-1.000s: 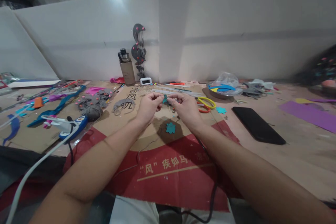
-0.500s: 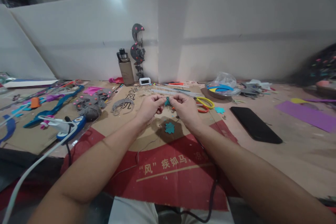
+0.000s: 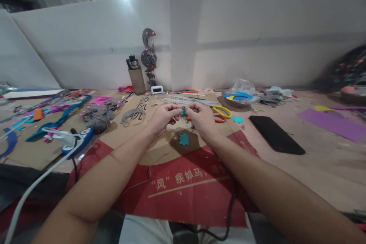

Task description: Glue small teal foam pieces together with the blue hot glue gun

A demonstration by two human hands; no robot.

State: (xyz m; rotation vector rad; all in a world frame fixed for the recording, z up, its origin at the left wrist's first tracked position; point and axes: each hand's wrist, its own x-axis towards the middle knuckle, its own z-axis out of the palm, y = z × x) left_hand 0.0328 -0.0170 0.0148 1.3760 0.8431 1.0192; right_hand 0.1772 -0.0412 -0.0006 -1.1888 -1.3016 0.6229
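Left hand [image 3: 162, 116]: raised just above the cardboard sheet [image 3: 188, 194], its fingers pinching the left edge of the small teal piece [image 3: 183, 111].
Right hand [image 3: 201, 117]: opposite the left, fingers pressed on the right edge of the same piece; the two hands almost touch.
Small teal piece: held between both hands over the middle of the counter [image 3: 320, 167], too small to make out its shape.
Below the hands: a teal flower cutout [image 3: 184, 139] lies flat on the cardboard, just nearer the person than the hands.
Right of the hands: yellow-handled scissors [image 3: 223, 111] just beside the right hand, a second teal flower [image 3: 237, 119] by them, and a black phone [image 3: 276, 140] further right.
Left of the hands: grey cutouts [image 3: 98, 113] and a blue-and-white glue gun [image 3: 73, 139] with its white cable.
Behind: a water bottle [image 3: 136, 79] and a small white device [image 3: 157, 89] stand by the white wall, well apart from the hands.
In the way: nothing lies between the two hands and the piece.
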